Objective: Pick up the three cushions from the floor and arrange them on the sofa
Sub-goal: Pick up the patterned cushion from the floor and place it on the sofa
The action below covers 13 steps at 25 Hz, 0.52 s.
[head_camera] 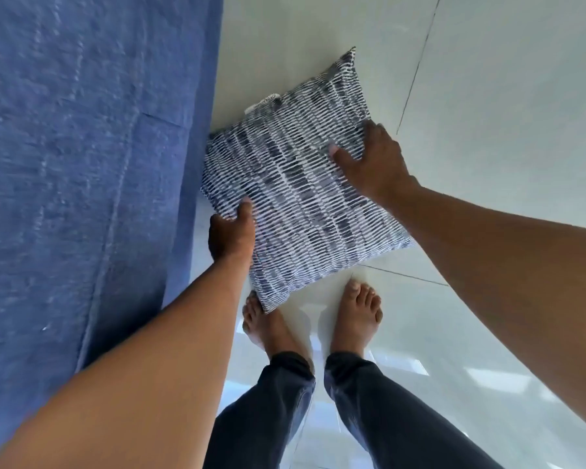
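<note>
Gripping cushion [295, 194] cornerwise, corner toward feet.

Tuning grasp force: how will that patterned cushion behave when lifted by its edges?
Likely soft: the patterned cushion dents where the right hand presses it. Probably light for its bulk, since the left hand pinches just one edge. Woven cover looks unlikely to slip.

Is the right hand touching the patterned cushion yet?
Touching. The head view shows the right hand pressed on the patterned cushion, fingers wrapping its right edge.
</note>
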### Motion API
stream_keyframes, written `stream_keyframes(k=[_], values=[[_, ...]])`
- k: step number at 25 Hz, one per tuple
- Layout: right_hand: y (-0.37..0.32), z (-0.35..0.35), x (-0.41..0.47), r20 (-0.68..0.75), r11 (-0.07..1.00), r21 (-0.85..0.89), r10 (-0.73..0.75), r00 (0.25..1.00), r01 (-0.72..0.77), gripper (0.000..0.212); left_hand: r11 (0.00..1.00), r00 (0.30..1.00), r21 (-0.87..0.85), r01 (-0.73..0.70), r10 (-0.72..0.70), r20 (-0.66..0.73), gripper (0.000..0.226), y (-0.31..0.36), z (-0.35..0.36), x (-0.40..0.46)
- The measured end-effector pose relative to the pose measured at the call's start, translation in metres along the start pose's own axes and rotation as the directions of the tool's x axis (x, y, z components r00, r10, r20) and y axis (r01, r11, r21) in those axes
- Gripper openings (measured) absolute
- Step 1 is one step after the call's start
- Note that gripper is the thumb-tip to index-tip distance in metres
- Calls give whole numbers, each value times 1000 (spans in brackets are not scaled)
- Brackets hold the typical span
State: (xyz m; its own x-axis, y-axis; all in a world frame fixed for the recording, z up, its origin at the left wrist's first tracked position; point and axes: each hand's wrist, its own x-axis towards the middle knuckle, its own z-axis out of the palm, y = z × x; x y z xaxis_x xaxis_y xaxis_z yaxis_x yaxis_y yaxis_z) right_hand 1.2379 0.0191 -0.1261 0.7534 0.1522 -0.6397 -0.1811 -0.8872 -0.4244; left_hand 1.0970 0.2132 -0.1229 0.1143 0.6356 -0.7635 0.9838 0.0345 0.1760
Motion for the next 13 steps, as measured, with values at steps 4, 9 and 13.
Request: stream_keyframes(k=[4,9,13], values=[[20,13,22,98,938,267,201,975,-220,88,923,971,-324,207,-153,186,74,0,14,19],[19,-16,-10,122,862,403,283,951,-308,129,954,980,-292,69,-10,197,33,19,3,-23],[9,-76,-60,123,751,549,362,924,-368,96,953,955,-293,84,7,297,28,35,-32,-85]])
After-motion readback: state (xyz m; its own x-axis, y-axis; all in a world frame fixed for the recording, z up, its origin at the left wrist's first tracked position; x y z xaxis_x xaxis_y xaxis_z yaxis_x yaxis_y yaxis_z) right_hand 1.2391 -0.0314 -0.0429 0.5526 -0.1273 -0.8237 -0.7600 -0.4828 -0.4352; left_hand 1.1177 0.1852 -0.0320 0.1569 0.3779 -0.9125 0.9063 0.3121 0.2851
